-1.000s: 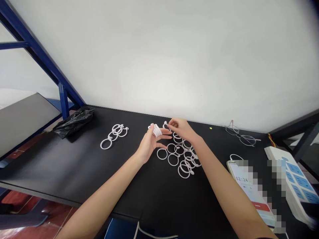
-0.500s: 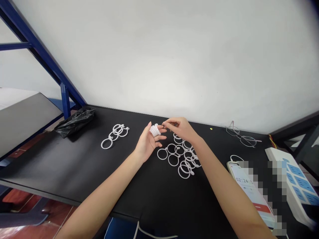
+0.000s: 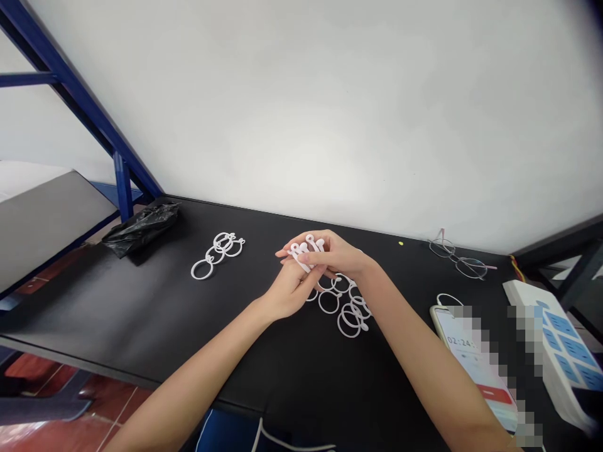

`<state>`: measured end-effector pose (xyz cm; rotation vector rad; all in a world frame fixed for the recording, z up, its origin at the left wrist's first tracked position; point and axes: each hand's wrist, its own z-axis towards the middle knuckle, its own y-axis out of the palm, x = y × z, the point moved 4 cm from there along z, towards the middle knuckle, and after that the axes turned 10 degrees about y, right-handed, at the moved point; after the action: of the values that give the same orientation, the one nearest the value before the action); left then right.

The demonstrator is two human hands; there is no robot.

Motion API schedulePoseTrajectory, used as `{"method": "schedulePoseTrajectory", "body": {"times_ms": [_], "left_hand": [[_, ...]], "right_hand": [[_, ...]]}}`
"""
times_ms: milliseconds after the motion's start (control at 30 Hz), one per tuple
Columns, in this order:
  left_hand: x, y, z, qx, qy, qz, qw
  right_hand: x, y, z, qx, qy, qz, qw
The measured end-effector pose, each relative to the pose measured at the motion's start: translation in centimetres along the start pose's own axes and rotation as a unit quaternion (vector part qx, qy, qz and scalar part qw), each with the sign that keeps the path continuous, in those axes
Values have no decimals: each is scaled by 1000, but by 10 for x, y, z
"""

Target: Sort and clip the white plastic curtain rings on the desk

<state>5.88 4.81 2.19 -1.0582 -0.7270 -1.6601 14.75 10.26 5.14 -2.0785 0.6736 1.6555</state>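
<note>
Both hands meet above the middle of the black table. My left hand is turned back upward, with several white curtain rings around its fingers, their small eyelets and rounded ends pointing up. Over it lies my right hand, thumb and fingers closed about those rings. The left fingertips are mostly hidden beneath. Under and behind the right wrist spreads a loose group of white rings, partly covered by the hands. Left of the hands lies a smaller cluster of white rings.
A crumpled black plastic bag lies at the table's left end. To the right are eyeglasses, a phone showing a timer, and a white power strip. A wall rises behind the black table.
My left hand has turned from palm up to back up. My right hand has moved left and down onto the rings at the left fingers. The table rings look unmoved.
</note>
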Motion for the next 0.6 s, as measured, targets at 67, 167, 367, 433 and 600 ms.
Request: {"method": "schedulePoseTrajectory", "body": {"times_ms": [67, 167, 367, 433, 600], "left_hand": [[-1, 0, 1, 0, -20, -24, 1000], [-1, -3, 2, -10, -63, -82, 995], [-1, -8, 4, -53, -106, -159, 980], [-2, -10, 4, -57, -120, -187, 973], [2, -17, 0, -115, -164, -294, 935]], "right_hand": [[-3, 0, -2, 14, -17, 11, 1000], [-6, 0, -4, 27, -33, 25, 999], [-5, 1, -4, 64, -8, -10, 998], [-5, -3, -4, 56, -5, 7, 998], [-7, -16, -12, -64, -20, -14, 998]]}}
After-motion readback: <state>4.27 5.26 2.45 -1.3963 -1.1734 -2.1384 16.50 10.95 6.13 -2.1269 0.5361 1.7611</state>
